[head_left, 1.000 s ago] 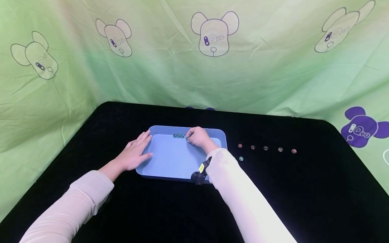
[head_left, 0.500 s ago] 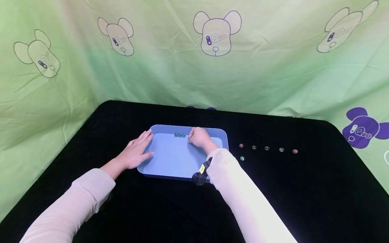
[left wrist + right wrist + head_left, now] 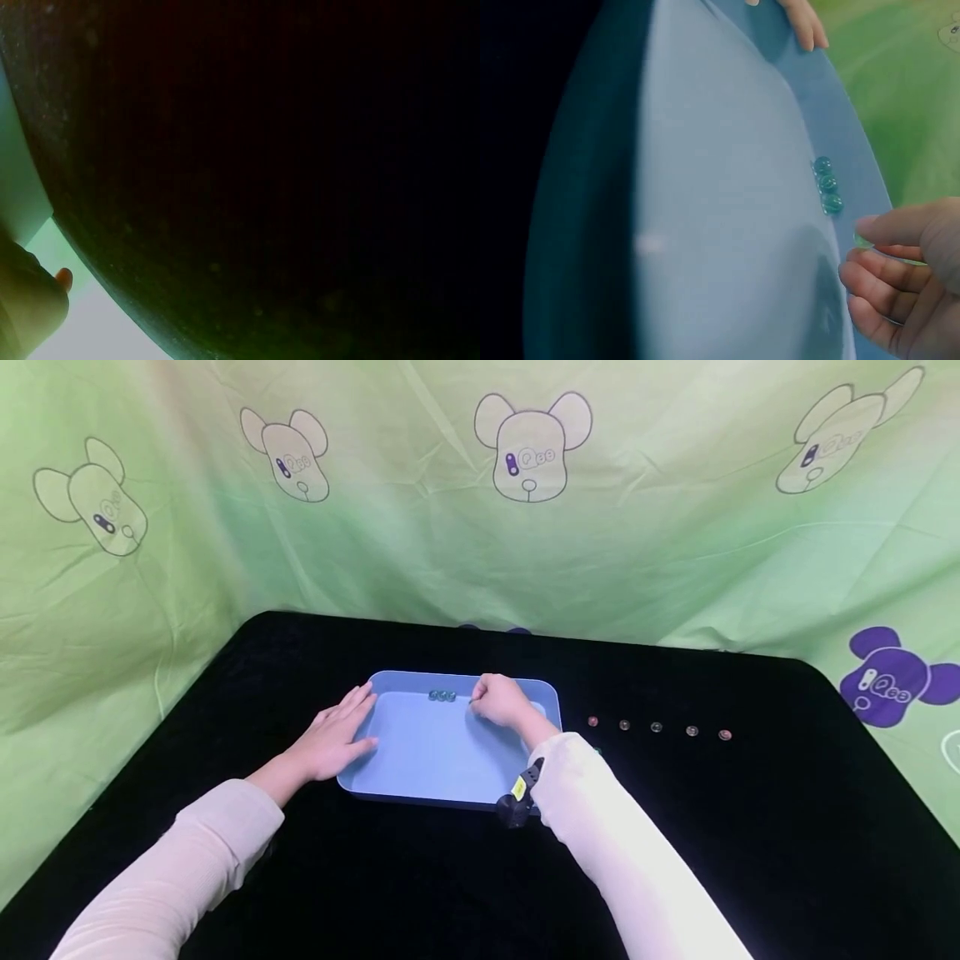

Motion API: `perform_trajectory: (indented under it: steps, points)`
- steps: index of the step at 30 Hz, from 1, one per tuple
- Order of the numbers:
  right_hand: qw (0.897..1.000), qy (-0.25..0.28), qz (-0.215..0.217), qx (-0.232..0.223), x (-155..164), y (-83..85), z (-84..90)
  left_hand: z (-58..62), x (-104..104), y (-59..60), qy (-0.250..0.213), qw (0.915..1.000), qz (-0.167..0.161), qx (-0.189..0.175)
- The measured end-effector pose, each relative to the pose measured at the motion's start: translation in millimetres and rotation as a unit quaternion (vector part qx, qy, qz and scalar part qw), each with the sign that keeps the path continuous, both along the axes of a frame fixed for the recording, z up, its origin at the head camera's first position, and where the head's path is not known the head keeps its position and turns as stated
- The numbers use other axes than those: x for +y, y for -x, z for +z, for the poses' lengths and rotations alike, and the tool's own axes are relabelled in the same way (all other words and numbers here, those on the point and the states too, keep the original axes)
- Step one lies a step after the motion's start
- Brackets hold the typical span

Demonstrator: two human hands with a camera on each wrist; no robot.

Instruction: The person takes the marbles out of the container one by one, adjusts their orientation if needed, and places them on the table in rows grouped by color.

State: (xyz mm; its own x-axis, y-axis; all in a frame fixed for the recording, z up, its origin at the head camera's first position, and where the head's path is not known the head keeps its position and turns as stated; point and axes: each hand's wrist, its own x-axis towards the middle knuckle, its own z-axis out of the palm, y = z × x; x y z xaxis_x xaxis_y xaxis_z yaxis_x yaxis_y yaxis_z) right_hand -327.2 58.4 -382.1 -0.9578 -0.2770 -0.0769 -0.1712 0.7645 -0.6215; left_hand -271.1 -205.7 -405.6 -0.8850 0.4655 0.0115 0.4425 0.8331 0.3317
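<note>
A light blue tray (image 3: 397, 781) lies on the black table. Three teal marbles (image 3: 442, 696) sit in a row against its far wall, and show again in the right wrist view as the marbles (image 3: 826, 184). My right hand (image 3: 482, 702) is inside the tray just right of them, fingers curled. In the right wrist view a pale green marble (image 3: 863, 241) is pinched at the fingertips of my right hand (image 3: 862, 251). My left hand (image 3: 333, 739) lies flat with straight fingers on the tray's left rim. The left wrist view is almost all dark.
Several small marbles (image 3: 656, 727) stand in a row on the black table (image 3: 750, 827) right of the tray. A green cloth with bear prints (image 3: 532, 443) hangs behind and at both sides. A wrist camera (image 3: 516, 800) sits on my right forearm.
My right hand and forearm have shifted slightly to the right inside the tray; the sleeve now covers the loose teal marble beside the tray. The left hand has not moved.
</note>
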Motion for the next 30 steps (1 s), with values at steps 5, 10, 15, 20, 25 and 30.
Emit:
perform_trajectory:
  steps: [5,10,15,20,25,30]
  points:
    - [1.0,0.014,0.0,-0.003,5.8,-7.2,6.2,-2.1,0.9,-0.3,-0.001,1.0,0.001,-0.007]
    - [0.999,0.041,-0.001,-0.001,8.7,-11.7,11.4,-2.9,0.7,1.5,0.001,1.0,-0.002,-0.001]
    - [0.997,0.071,0.013,0.002,8.9,-17.4,14.5,-3.4,-1.9,0.9,0.0,1.0,0.002,0.002]
    - [0.996,0.088,0.026,0.016,14.4,-26.9,15.5,-4.2,-1.5,-0.9,-0.001,1.0,0.003,0.004]
    - [0.994,0.102,0.035,0.023,22.2,-37.0,20.1,-3.7,-0.7,-1.3,-0.001,1.0,0.002,0.003]
    - [0.992,0.114,0.039,0.031,30.1,-46.3,27.0,-2.8,0.1,0.3,0.001,1.0,0.001,0.005]
